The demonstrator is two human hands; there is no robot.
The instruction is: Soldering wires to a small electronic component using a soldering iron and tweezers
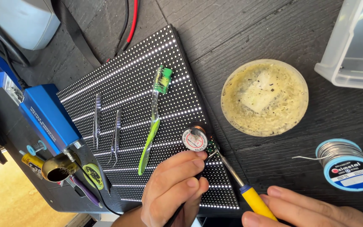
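right hand holds soldering iron beside left hand

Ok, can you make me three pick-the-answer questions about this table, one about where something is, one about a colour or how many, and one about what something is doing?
1. Where does the green toothbrush lie?
A on the dotted panel
B in the round dish
C on the solder spool

2. How many tweezers lie on the panel?
A one
B two
C four

3. What is the right hand doing?
A resting flat
B holding a yellow-handled soldering iron
C lifting the dish

Answers: 1 A, it lies across the dots. 2 B, two silver pairs lie side by side. 3 B, its fingers grip the yellow handle.
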